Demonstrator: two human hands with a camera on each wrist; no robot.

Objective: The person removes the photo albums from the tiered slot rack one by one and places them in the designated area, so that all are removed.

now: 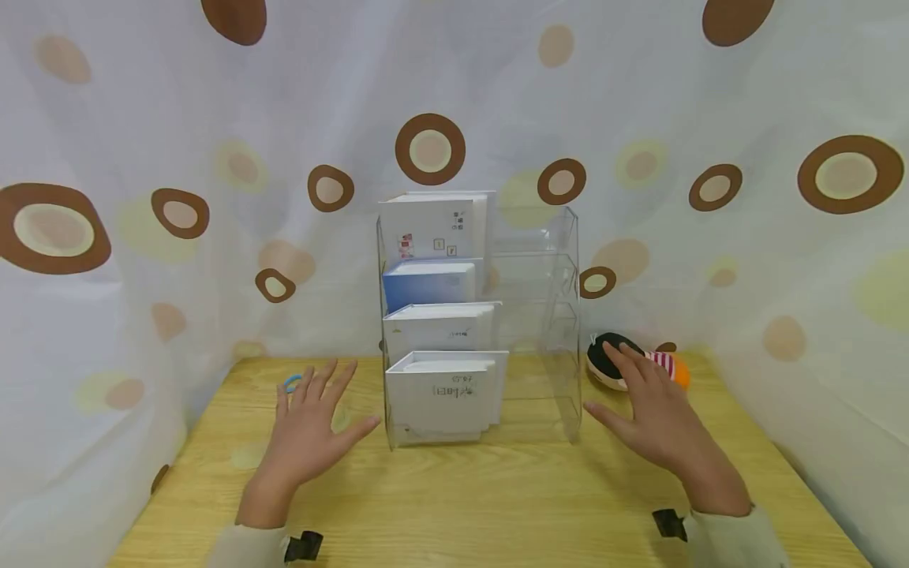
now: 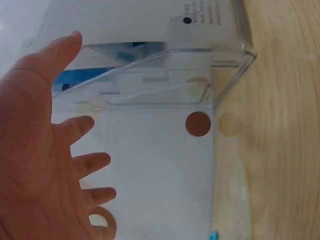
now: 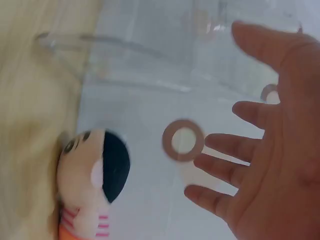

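Observation:
A clear acrylic tiered rack [image 1: 566, 347] stands on the wooden table between the two hands. Its left half holds a column of books: a white one [image 1: 429, 229] on top, a blue one [image 1: 428, 289] below, then another white one [image 1: 419, 334], and a white one with dark lettering [image 1: 433, 402] at the front. To the left of the rack my left hand [image 1: 301, 442] hovers with fingers spread, holding nothing. On the other side my right hand [image 1: 660, 418] is likewise spread and holds nothing. Both wrist views show each palm apart from the rack's side.
Behind the right hand lies a stuffed doll [image 3: 80, 175] with black hair and a striped, orange-bottomed body. A small blue curved object [image 1: 292, 381] is partly hidden behind the left fingers. A white curtain with brown circles [image 1: 327, 79] surrounds the wooden table [image 1: 497, 505].

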